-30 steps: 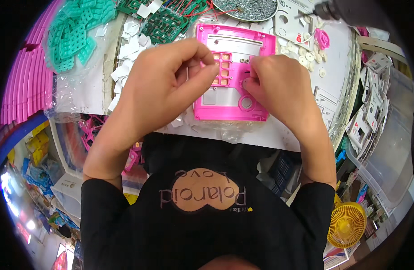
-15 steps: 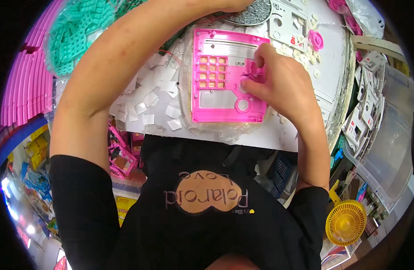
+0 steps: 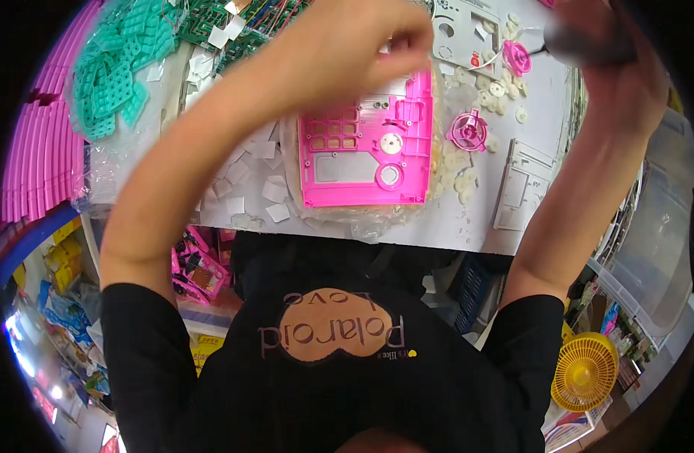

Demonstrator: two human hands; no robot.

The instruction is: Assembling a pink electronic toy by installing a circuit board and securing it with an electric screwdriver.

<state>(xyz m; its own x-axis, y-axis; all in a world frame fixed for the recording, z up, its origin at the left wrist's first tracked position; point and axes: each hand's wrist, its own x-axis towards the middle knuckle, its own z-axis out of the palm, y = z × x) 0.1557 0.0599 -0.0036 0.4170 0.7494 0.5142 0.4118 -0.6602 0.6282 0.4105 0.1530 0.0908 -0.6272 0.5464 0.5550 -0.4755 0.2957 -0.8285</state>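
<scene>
A pink plastic casing panel (image 3: 418, 181) with a grid of square openings lies on a plastic-wrapped stack in front of me. A small white disc (image 3: 391, 143) sits in it above the round hole. My left hand (image 3: 388, 45) is raised over the panel's far edge, fingers curled into a pinch; anything between them is too small to make out. Far right, my right hand (image 3: 626, 75) grips a blurred dark tool (image 3: 584, 38) with a thin tip, like an electric screwdriver. On the table between panel and right forearm rests a round pink part (image 3: 468, 130).
Green plastic grids (image 3: 113, 90) lie at far left, next to pink stacked panels (image 3: 41, 151). Circuit boards (image 3: 200, 26) with wires lie at the back. White paper squares (image 3: 275, 189), white discs (image 3: 498, 89), a second pink part (image 3: 517, 58) and a grey-white panel (image 3: 522, 185) also cover the table.
My right hand has left the pink panel and gone far right onto the dark tool. My left hand has come back from the bowl of small metal pieces to above the panel. The white disc now shows.
</scene>
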